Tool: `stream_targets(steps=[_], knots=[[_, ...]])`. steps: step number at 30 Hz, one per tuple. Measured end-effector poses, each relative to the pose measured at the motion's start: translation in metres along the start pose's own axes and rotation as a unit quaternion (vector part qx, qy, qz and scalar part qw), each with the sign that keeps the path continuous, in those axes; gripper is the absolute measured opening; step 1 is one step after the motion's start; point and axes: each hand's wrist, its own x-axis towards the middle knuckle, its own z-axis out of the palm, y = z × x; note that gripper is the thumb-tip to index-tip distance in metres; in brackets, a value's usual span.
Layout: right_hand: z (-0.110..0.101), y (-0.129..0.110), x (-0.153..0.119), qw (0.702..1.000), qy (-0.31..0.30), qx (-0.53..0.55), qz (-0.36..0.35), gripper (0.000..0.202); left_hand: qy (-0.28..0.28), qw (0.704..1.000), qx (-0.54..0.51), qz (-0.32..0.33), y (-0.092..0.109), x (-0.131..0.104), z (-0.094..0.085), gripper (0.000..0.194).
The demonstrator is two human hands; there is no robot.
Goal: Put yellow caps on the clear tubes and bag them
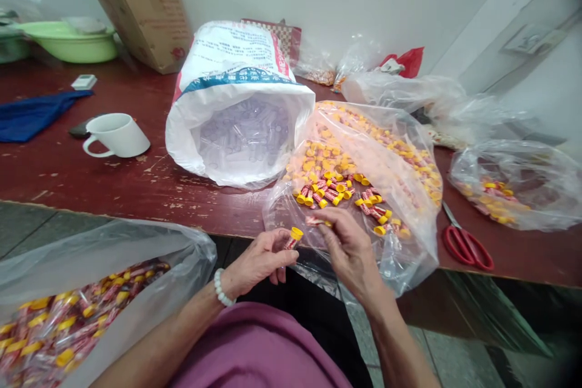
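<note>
My left hand (pixel 261 257), with a beaded bracelet (pixel 222 288) at the wrist, is closed round a small tube with a yellow cap (pixel 293 238), held upright near the table's front edge. Just to its right, my right hand (pixel 348 245) pinches a small red-and-white piece with a yellow end (pixel 318 221). Behind both hands, a clear plastic bag (pixel 409 254) lies on the table, full of small red-and-white pieces with yellow caps (pixel 330 188). A large white woven sack (pixel 236 48) lies on its side with its mouth toward me, and clear plastic tubes (pixel 245 133) show inside.
At lower left, an open plastic bag (pixel 191 248) holds many capped tubes (pixel 63 327). Red-handled scissors (pixel 468 247) and a smaller bag (pixel 536 194) lie on the right. A white mug (pixel 119 136), blue cloth (pixel 36 115), green basin (pixel 73 45) and cardboard box (pixel 140 12) stand left.
</note>
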Motion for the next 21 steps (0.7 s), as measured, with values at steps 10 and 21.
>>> stream_targets(steps=[10, 21], knots=[[0.007, -0.029, -0.005, 0.989, -0.124, -0.050, -0.059, 0.057, -0.008, 0.997, 0.070, 0.026, 0.002, 0.000, 0.006, 0.022], [0.044, -0.017, -0.022, 0.985, -0.067, -0.140, -0.068, 0.065, 0.054, 0.990, -0.127, -0.024, 0.004, -0.002, 0.020, 0.009]])
